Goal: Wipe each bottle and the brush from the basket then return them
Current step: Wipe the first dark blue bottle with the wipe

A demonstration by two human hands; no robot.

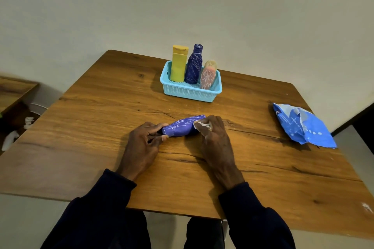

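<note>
A purple bottle (pixel 181 126) with white scribbles lies on its side on the wooden table (pixel 101 123). My left hand (pixel 144 143) pinches its left end. My right hand (pixel 212 133) holds a small white wipe (pixel 199 124) against the bottle's right part. At the back stands a light blue basket (pixel 188 92). In it are a yellow bottle (pixel 178 63), a dark purple scribbled bottle (pixel 194 64) and a pink item with a beige top (pixel 208 76), which leans right.
A blue wipes packet (pixel 303 125) lies on the table's right side. A second wooden surface (pixel 14 89) stands lower at the far left. The wall runs close behind the table's back edge.
</note>
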